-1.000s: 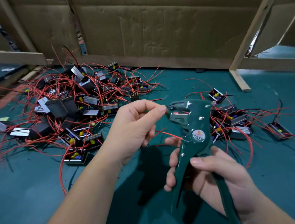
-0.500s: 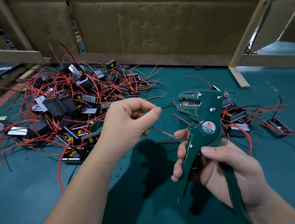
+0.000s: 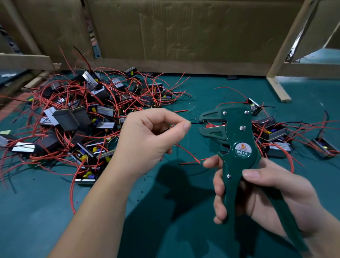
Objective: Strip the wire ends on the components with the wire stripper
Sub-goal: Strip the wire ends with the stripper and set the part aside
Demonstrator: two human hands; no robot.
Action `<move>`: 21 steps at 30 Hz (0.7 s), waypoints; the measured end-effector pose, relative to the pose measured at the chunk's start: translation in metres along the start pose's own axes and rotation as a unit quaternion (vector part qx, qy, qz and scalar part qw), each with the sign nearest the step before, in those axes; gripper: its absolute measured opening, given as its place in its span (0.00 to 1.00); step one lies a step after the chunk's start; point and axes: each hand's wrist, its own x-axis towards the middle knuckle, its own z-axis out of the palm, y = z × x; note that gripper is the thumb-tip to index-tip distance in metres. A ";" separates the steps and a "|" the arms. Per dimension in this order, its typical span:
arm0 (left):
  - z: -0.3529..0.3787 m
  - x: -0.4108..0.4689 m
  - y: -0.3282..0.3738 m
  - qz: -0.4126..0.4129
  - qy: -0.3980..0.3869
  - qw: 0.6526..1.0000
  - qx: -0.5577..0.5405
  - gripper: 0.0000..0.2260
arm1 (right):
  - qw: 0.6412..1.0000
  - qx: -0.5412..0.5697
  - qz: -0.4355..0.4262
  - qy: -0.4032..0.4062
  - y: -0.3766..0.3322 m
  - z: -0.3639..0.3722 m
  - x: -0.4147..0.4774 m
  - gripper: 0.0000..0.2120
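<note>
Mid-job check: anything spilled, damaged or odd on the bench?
Nothing damaged. Small dark specks lie scattered on the green mat below the left hand and wire stripper, perhaps insulation scraps. The left component pile is tangled.

Head-worn view, facing down-forward, close over table (image 3: 180, 236)

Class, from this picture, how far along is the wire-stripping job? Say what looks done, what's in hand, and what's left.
Done, probably: the smaller group of components on the right, though their wire ends are too small to check. In hand: the left hand pinches a wire at the mouth of the wire stripper, gripped by the right hand. Left: likely the large pile on the left.
</note>
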 end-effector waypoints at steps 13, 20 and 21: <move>0.003 -0.001 -0.001 -0.065 -0.058 0.996 -0.016 0.04 | 0.991 0.007 -0.036 0.130 0.010 0.016 0.001 0.23; 0.004 0.001 -0.010 -0.118 -0.094 0.988 0.017 0.05 | 0.983 0.102 -0.117 0.101 0.001 0.006 0.004 0.25; 0.002 0.002 -0.010 -0.121 -0.078 0.990 0.003 0.05 | 0.980 0.107 -0.121 0.112 -0.001 0.004 0.003 0.27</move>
